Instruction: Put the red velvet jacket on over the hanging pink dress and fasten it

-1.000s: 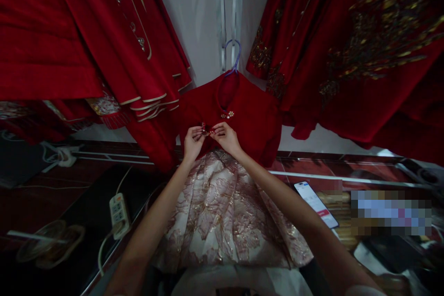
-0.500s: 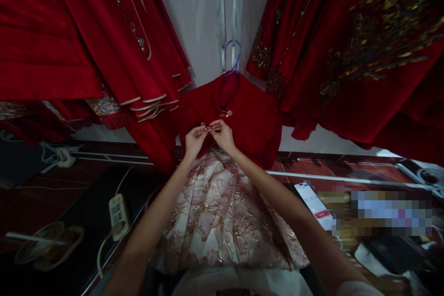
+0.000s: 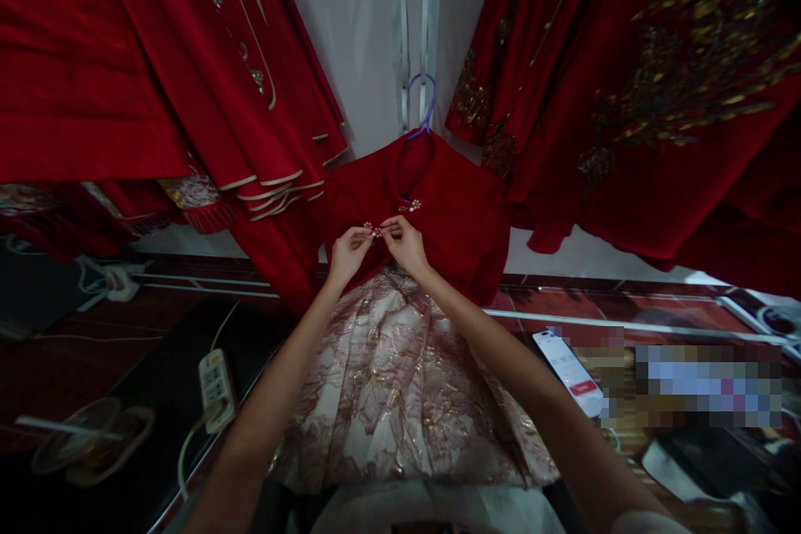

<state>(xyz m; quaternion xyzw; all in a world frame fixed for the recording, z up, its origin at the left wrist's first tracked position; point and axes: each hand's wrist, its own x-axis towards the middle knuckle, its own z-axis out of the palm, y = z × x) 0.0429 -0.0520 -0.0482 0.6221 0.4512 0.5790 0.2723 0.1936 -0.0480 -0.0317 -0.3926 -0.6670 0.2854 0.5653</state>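
Observation:
A small red dress [image 3: 456, 217] with a pink and gold brocade skirt [image 3: 394, 384] hangs on a blue hanger [image 3: 424, 104] in front of me. My left hand [image 3: 346, 254] and my right hand [image 3: 405, 245] meet at its chest. Both pinch a small beaded clasp [image 3: 374, 230] on the red bodice, fingertips almost touching. A second beaded clasp [image 3: 410, 205] sits just above, under the collar, untouched.
Red embroidered garments [image 3: 188, 100] hang at left and further red garments [image 3: 657, 83] at right. A phone [image 3: 568, 370] with a lit screen lies at right. A white power strip [image 3: 214, 380] with cable lies at left, near a clear plastic container [image 3: 88, 442].
Both hands have shifted slightly up the bodice together, staying pinched on the clasp. The view has barely moved.

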